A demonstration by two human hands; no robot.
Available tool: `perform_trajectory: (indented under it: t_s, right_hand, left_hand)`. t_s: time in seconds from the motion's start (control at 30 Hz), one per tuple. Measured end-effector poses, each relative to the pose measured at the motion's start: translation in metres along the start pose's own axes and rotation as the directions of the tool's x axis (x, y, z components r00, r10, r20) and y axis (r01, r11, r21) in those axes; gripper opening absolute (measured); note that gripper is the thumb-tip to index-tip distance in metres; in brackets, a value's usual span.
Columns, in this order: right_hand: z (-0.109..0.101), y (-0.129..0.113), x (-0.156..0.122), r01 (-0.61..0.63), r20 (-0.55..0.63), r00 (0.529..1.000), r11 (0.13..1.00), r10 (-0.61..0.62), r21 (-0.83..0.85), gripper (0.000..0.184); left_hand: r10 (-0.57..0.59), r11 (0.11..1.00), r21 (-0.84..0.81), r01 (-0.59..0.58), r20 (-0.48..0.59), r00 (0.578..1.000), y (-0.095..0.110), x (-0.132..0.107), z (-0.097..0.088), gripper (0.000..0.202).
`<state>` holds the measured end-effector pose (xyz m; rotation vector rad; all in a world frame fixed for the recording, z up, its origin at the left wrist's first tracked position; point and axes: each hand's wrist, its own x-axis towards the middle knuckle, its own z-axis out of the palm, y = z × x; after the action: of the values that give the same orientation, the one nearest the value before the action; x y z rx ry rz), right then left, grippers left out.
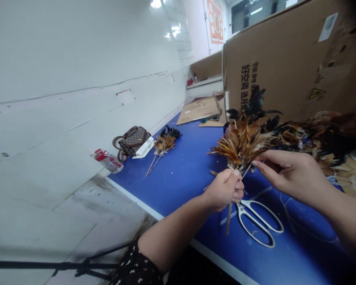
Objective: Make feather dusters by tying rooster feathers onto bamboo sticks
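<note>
My left hand is closed in a fist round the stick of a feather duster, just below its brown and orange feathers. The thin wooden stick pokes out under the fist. My right hand pinches the base of the feathers from the right, fingers pressed together. Both hands hover over the blue table.
White-handled scissors lie on the table under my hands. A pile of dark and brown feathers sits to the right. Farther off lie a finished feather duster, a brown handbag, a plastic bottle and cardboard boxes.
</note>
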<state>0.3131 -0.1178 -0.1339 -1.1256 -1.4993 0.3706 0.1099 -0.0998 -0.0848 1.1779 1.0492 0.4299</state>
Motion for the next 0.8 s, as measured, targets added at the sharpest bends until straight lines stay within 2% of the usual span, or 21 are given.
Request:
perform_trajectory:
  t_s: [0.13,0.23,0.43,0.6,0.8]
  right_hand:
    - [0.003,0.0,-0.001,0.048,-0.011,0.999,0.998,-0.048,-0.035,0.02]
    - [0.005,0.002,-0.001,0.047,0.003,0.999,0.997,-0.047,-0.063,0.02]
    - [0.006,0.003,-0.001,0.102,-0.02,0.994,0.992,-0.104,-0.079,0.016]
    - [0.003,0.001,-0.002,0.09,-0.02,0.996,0.991,-0.092,-0.095,0.016]
    - [-0.005,0.006,-0.002,0.091,0.033,0.996,0.99,-0.087,-0.108,0.025]
  left_hand:
    - [-0.013,0.992,0.124,0.014,-0.012,1.0,-0.002,-0.001,0.003,0.042]
    - [-0.02,0.98,0.2,0.015,0.024,1.0,-0.003,-0.002,0.004,0.034]
    - [-0.041,0.978,0.206,0.025,0.077,0.996,0.002,-0.006,0.001,0.037]
    - [-0.069,0.975,0.215,0.05,0.084,0.994,0.001,-0.008,0.0,0.037]
    - [-0.062,0.965,0.256,0.058,0.006,0.998,-0.004,-0.003,-0.004,0.037]
